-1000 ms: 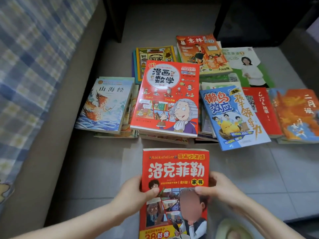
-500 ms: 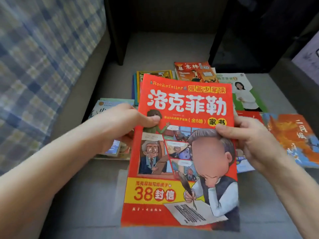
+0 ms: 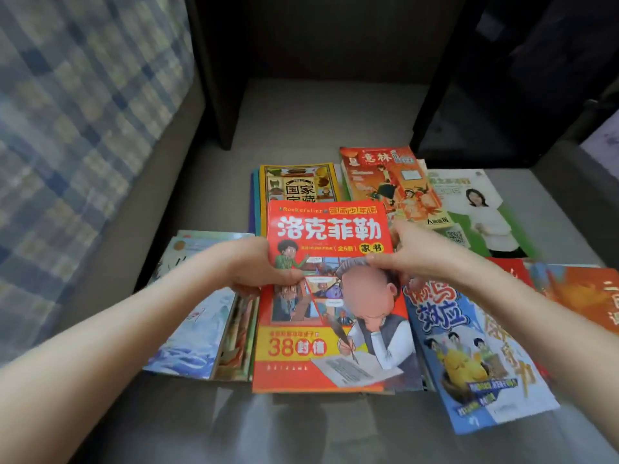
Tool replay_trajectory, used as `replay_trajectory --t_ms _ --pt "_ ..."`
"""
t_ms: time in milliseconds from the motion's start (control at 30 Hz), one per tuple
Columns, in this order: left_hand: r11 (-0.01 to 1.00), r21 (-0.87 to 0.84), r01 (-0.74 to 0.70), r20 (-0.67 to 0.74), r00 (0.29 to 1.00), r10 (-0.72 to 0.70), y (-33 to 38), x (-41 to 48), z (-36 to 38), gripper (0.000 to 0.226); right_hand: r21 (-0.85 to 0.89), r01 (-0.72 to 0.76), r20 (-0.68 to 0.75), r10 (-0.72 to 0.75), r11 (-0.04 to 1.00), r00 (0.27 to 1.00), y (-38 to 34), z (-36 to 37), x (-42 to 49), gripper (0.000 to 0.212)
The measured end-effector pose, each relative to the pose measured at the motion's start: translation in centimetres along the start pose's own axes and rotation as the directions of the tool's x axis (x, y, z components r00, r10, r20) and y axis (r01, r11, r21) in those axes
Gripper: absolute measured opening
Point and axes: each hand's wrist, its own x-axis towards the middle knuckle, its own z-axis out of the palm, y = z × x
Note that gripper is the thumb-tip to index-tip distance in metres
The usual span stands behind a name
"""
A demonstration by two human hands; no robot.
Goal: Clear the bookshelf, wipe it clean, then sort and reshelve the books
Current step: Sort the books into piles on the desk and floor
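Red book (image 3: 330, 306), cartoon cover w/ yellow "38" band, gripped both sides.

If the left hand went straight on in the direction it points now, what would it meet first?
The red book, which the left hand grips by its left edge. Sliding on across the cover, it would probably reach the right hand at the opposite edge, though depth is unclear.

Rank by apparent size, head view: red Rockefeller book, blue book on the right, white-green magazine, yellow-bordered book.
1. red Rockefeller book
2. blue book, partly covered, so its true size is unsure
3. white-green magazine
4. yellow-bordered book, mostly hidden under the red one
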Motion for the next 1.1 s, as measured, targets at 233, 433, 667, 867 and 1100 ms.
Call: replay_trajectory --t_ms 233,433,667,867,1100 --pt "0.961 0.265 0.075 0.066 0.993 -0.096 0.7 1.6 -0.1 0.051 -0.518 -0.084 0.176 0.202 0.851 0.963 -1.6 -0.4 2.6 0.043" --pt "0.882 0.3 0.364 -0.158 0.93 -0.331 4.8 -2.4 -0.7 0.041 -0.425 -0.405 0.042 0.464 0.81 0.885 -3.9 -1.0 1.1 0.064" --pt "0.955 0.107 0.276 -0.178 0.951 -0.254 10.7 -11.6 -7.6 0.022 -0.397 -0.294 -0.098 0.279 0.869 0.955 -11.8 -10.4 -6.8 0.039" --pt "0.964 0.075 0.255 -0.315 0.923 -0.22 14.6 -23.4 -21.7 0.007 -0.14 -0.258 -0.21 0.226 0.956 0.951 -22.0 -27.2 -13.1 0.027" --pt "0.99 0.117 0.078 -0.483 0.876 -0.012 23.0 -32.2 -36.9 0.017 0.288 -0.13 -0.334 0.226 0.949 0.915 -32.7 -45.8 -17.6 0.036"
